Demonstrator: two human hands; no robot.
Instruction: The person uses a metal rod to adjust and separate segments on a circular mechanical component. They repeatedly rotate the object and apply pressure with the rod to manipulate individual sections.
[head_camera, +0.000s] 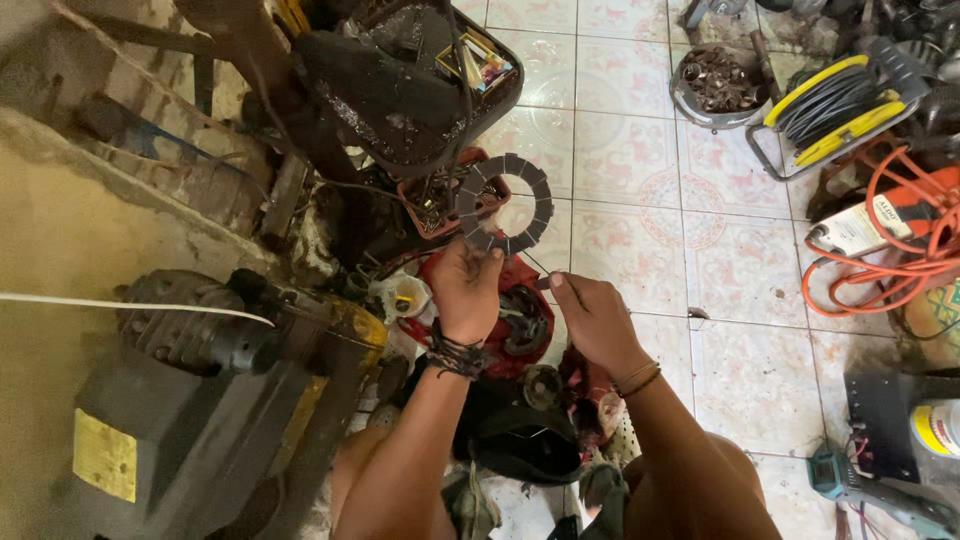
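left hand (466, 290) grips grey toothed ring (505, 203) by lower edge, held above red part (520, 315) | right hand (592, 318) pinches thin wire (545, 272) just right of ring | advice: steady ring, keep wire taut

Light: even daylight, brightest on the tiled floor (640, 240) upper right
Shadows: dim left side
Blur: soft at edges
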